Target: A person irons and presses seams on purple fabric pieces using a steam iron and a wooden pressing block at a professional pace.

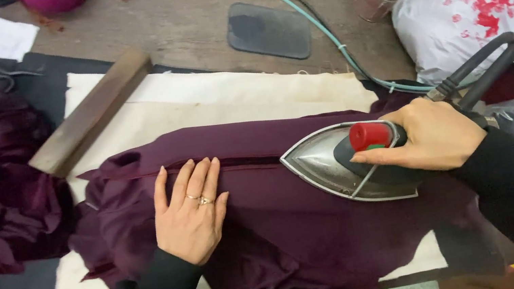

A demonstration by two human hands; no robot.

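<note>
A deep plum garment (271, 231) — soft, matte, loosely rumpled — lies spread over a cream padded cloth (209, 100) on the wooden bench (183, 25). The left hand (189, 214) presses flat on it, fingers apart. The right hand (431, 136) has its fingers clamped on a pointed steel iron (332, 163) — red-knobbed, resting on the fabric.
</note>
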